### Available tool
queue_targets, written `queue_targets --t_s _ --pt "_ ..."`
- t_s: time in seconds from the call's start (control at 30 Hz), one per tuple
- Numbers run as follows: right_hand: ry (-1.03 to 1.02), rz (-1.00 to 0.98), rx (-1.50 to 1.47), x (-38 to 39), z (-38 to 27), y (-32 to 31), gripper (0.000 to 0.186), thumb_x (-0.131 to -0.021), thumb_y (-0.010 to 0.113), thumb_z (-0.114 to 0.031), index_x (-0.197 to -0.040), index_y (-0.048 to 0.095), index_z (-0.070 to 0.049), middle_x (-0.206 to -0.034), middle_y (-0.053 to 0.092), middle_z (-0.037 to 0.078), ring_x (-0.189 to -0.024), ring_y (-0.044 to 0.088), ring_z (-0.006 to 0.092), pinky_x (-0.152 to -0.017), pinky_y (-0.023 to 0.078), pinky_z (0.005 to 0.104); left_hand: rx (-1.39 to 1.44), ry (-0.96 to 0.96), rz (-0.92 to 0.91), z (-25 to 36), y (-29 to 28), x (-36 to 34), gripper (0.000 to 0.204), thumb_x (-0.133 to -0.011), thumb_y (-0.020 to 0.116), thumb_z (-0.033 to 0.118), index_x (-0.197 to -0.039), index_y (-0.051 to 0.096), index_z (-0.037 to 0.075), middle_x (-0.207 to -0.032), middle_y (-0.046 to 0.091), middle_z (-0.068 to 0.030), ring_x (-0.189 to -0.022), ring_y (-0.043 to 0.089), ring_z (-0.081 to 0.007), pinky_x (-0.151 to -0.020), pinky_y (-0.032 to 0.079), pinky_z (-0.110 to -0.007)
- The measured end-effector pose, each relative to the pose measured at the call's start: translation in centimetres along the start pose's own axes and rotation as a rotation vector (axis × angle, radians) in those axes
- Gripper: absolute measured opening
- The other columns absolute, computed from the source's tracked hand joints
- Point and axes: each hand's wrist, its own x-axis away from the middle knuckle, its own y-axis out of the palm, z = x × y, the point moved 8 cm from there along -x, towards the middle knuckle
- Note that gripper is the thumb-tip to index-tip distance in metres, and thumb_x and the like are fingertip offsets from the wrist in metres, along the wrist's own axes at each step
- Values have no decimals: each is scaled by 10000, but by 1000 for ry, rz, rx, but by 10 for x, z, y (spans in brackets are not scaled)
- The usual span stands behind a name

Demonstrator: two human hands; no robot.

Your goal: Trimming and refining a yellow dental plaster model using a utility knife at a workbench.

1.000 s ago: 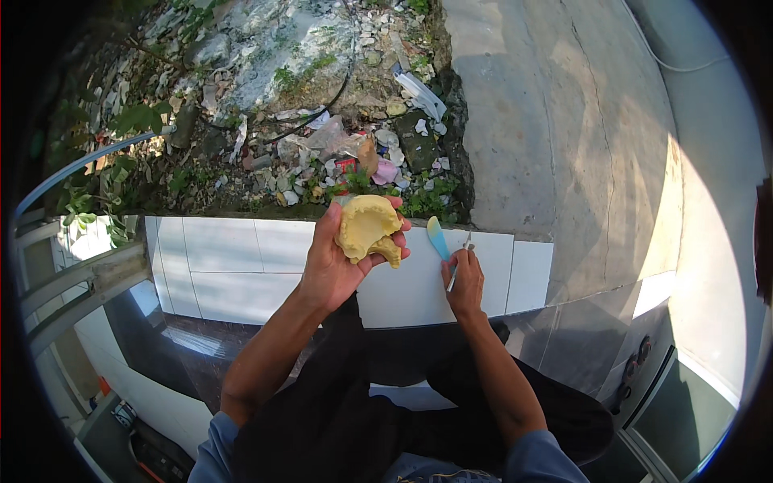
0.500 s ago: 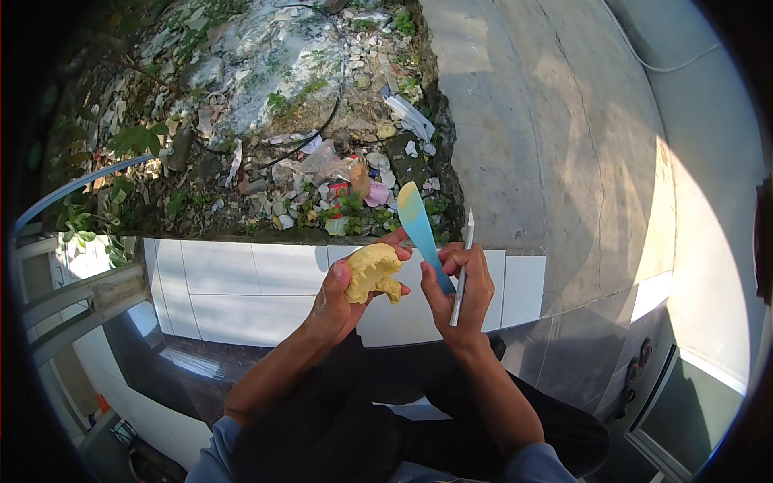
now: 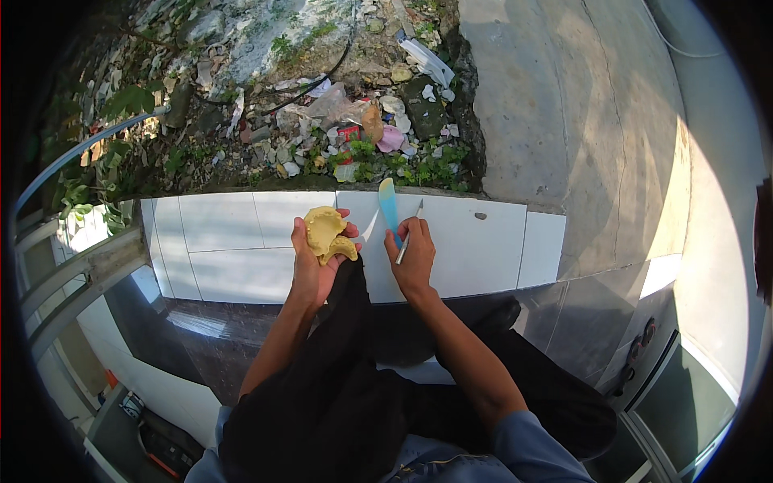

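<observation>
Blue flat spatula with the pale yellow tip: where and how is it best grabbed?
Probably by the narrow lower end of the flat blue spatula, from the near right side, where the bare right hand holds it: its wider, yellow-tipped blade points away from that hand.

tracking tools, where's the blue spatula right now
Near the head view's centre, the blue spatula is in the right hand, left of the slim silver tool.

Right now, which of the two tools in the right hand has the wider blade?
The blue spatula with a pale yellow tip, on the left; the silver pen-like tool is much thinner.
</observation>
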Motion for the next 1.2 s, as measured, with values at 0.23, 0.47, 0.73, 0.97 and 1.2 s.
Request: queue_targets --t_s 0.23,0.47,0.73,0.97,1.2 --pt "-35 -105 58 20 -14 32 186 -860 650 -157 -900 512 -39 -843 521 119 -715 561 323 -618 447 410 -8 110 64 19 -18 15 739 -952 206 628 -1197 493 -7 -886 603 -96 -870 592 -194 -840 493 -382" --pt "-126 -17 -159 -3 -17 -19 266 -965 501 -172 -1169 548 -7 -1034 556 176 -813 590 278 -739 486 367 64 66 -43 21 8 14 753 -939 208 617 -1244 454 -26 -879 549 -82 -903 566 -221 -877 473 -409" --pt "-185 -182 -386 -9 -68 -22 125 -857 645 -54 -939 573 8 -922 619 152 -720 613 218 -637 507 311 149 71 -46 33 23 13 750 -922 218 592 -1264 444 -36 -1186 544 -212 -1156 510 -338 -1015 388 -473" --pt "-59 -157 -495 -7 -79 4 225 -775 732 -26 -878 533 -6 -870 625 132 -702 612 192 -627 501 296 226 69 -91 33 33 9 759 -921 201 597 -1251 460 -36 -1313 466 -277 -1261 434 -385 -1067 323 -482" --pt "-86 -76 -461 -22 -66 -19 211 -781 728 -10 -830 523 -23 -850 622 149 -772 648 228 -646 507 305 -837 265 456 55 -56 16 608 -976 307 509 -1221 487 -18 -1073 551 -125 -919 523 -221 -837 418 -353"
